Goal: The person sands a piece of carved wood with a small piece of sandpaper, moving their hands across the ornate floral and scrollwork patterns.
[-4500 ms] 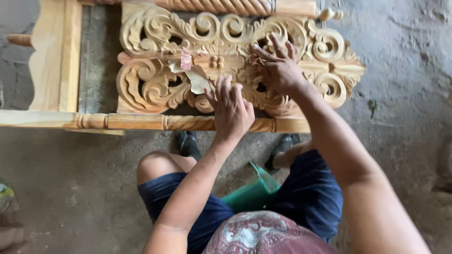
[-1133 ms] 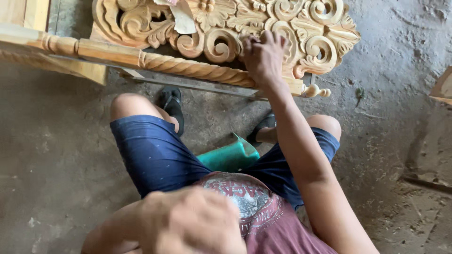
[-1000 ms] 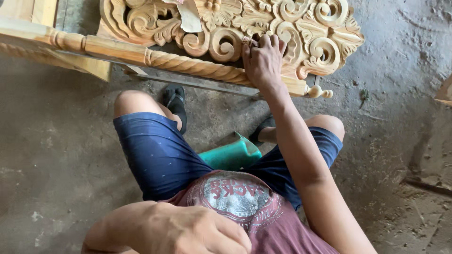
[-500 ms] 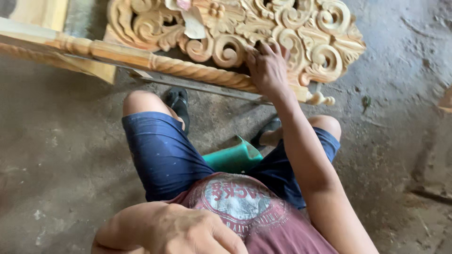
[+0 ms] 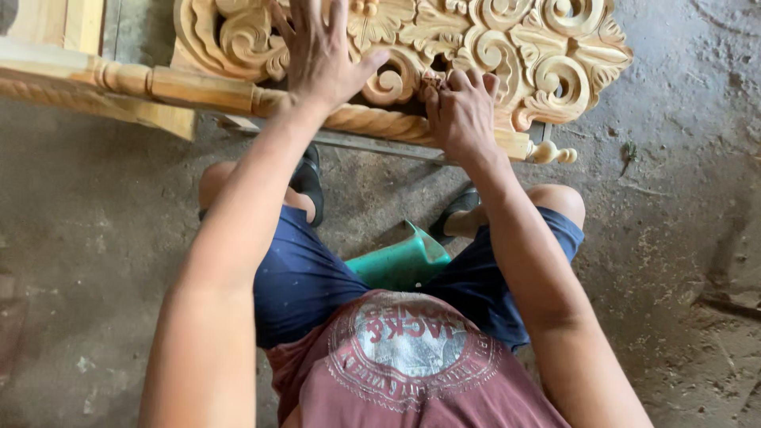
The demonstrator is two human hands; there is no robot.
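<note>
Head view looks straight down on a seated person working a carved panel (image 5: 507, 47) of pale wood, propped at the top of the picture above the knees. Its lower edge is a twisted rope rail (image 5: 372, 123) that runs left into a turned spindle (image 5: 158, 83) and a plain frame (image 5: 47, 24).

The left hand (image 5: 321, 51) lies flat on the scrollwork, fingers spread and thumb hooked near a curl; its grip is open, holding nothing, and it seems to steady the panel by pressing on it. The right hand (image 5: 460, 111) sits just above the rope rail with fingers curled tight against the carving. Its grip looks closed, likely on a scrap of something rubbed into the grooves (I cannot make out what, since the fingers cover it).

The panel appears to lean toward the person so that both hands reach it from a low seat (image 5: 400, 261), a green plastic thing showing between the thighs. Dark sandals (image 5: 309, 178) rest on the dusty concrete floor (image 5: 682, 238) beneath the rail.

The panel's upper part is cut off by the picture's edge, and its support is hidden; a thin grey bar (image 5: 380, 147) under the rail may be part of it.
</note>
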